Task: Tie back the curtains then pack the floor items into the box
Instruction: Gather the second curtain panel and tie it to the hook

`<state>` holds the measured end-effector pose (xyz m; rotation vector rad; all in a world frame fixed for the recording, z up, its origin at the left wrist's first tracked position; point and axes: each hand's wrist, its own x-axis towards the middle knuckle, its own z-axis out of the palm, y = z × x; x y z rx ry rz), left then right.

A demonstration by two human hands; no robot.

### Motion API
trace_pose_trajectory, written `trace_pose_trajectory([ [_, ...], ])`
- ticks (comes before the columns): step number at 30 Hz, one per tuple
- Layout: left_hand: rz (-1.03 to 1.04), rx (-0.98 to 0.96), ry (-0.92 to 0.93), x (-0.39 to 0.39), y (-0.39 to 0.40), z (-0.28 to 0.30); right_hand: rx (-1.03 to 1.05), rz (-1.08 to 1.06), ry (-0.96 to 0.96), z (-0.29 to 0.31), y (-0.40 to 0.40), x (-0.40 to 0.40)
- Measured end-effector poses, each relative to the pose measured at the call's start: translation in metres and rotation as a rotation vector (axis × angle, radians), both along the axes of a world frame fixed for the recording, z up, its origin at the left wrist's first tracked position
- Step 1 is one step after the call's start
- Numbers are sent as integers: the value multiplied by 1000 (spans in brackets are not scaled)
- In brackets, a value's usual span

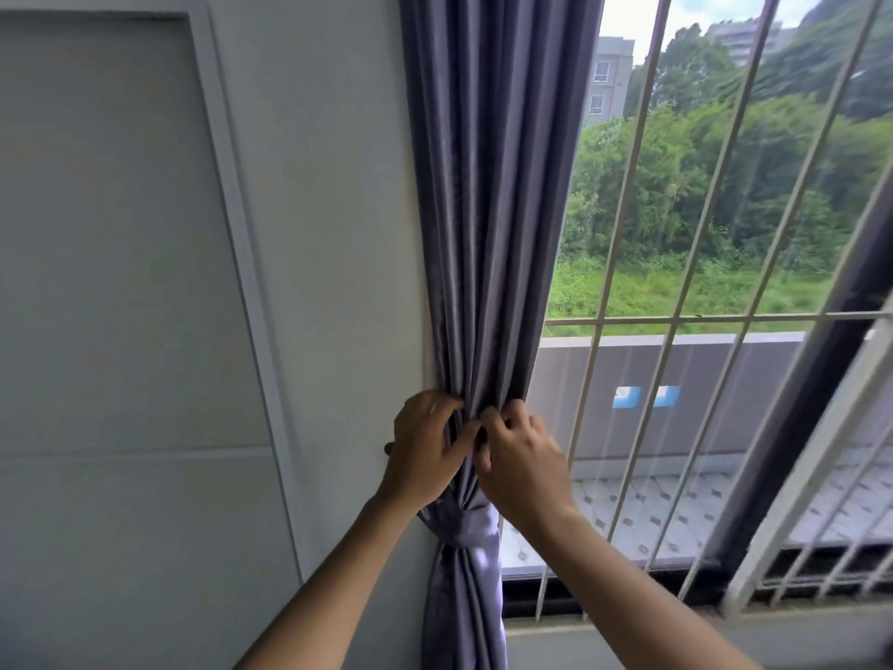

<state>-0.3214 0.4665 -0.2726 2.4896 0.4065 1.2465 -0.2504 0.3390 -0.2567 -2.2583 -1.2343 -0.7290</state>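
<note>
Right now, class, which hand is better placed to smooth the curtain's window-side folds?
Right hand: it pinches the curtain on the window side; the left hand holds the wall-side edge.

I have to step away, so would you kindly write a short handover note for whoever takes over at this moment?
Left hand: fingers curled into the folds of the curtain, just above the tie.
Right hand: pinching the same folds from the window side.
Curtain: gathered against the wall beside the window bars, with a tie-back band of the same fabric already wrapped round it below the hands.
Done: this curtain looks tied; the folds are being tidied.
Left: any other curtain, then packing the floor items into the box. Neither the floor items nor the box are in view.
</note>
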Motion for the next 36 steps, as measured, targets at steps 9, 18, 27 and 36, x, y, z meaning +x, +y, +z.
trace_pose_trajectory([
  [9,-4,-121,319,1,2,-83,-278,10,90,-88,1,4],
  [18,83,-214,317,-8,-30,-108,-225,130,57,-114,-13,3],
  [27,146,-164,154,11,-63,-112,-186,30,272,-132,-8,29],
  [36,152,-213,105,0,-50,-143,-57,150,112,-137,-17,11],
])
